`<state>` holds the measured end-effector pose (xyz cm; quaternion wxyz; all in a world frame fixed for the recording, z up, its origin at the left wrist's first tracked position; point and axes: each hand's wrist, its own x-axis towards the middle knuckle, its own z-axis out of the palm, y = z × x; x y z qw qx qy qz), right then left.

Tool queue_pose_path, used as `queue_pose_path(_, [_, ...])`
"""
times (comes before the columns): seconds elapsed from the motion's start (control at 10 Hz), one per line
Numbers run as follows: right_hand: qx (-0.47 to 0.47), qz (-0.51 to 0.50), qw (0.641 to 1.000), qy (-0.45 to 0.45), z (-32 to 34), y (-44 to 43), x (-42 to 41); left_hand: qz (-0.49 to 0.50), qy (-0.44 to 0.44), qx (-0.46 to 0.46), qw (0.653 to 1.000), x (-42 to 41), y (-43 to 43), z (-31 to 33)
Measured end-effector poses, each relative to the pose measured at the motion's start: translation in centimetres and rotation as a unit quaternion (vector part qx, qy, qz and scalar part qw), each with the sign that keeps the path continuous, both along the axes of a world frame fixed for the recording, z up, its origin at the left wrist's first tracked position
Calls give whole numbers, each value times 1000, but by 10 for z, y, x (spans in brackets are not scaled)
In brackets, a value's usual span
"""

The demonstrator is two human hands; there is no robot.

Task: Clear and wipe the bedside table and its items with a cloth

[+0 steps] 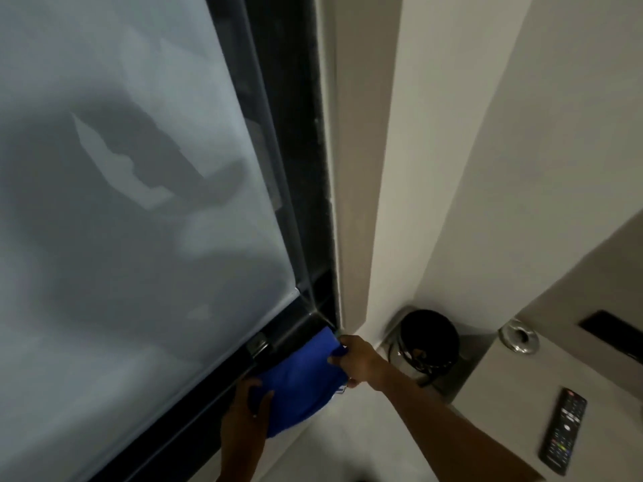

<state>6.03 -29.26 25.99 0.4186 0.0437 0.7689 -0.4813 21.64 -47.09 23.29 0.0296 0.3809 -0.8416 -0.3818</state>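
Observation:
A blue cloth (pixel 302 377) lies spread at the foot of a window, against its dark frame (pixel 288 328). My left hand (pixel 248 405) grips the cloth's lower left edge. My right hand (pixel 356 360) pinches its upper right edge near the wall corner. To the right, the beige bedside table (pixel 515 387) carries a black remote control (pixel 563 431) and a round metal fitting (pixel 518 335). A small white tag shows at the cloth's right edge.
A frosted window pane (pixel 139 203) fills the left half of the view. A cream wall pillar (pixel 365 168) rises beside it. A black round bin (pixel 429 339) stands in the gap between pillar and table. A dark socket panel (pixel 612 328) sits on the wall behind the table.

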Motion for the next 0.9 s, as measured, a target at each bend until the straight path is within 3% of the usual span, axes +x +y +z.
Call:
queue_pose_path(0.1, [-27,-117,993,5,-25,-30,-11,-111,11,-89,990,-1,-21,-18])
queue_pose_path(0.2, [-61,-274,960,-9,-41,-41,-9,-178,-83,-83,977,-3,-27,-19])
queue_pose_path(0.3, [-78,-348,934,-13,-50,-44,-3,-253,-139,-117,950,1,-37,-22])
queue_pose_path(0.4, [-70,-331,941,4,-53,-45,-1,-273,-140,-162,938,4,-40,-18])
queue_pose_path(0.5, [4,-272,961,50,-54,-41,-2,-303,-171,-238,907,5,-37,-18])
queue_pose_path(0.7, [17,-233,972,12,-51,-28,-1,-275,-174,-211,922,0,-28,-22])
queue_pose_path(0.8, [40,-244,968,40,-42,-9,-2,-281,-132,-261,914,-5,-14,-8])
queue_pose_path(0.9, [128,-268,946,131,-23,33,6,-351,-13,-261,899,-17,39,10])
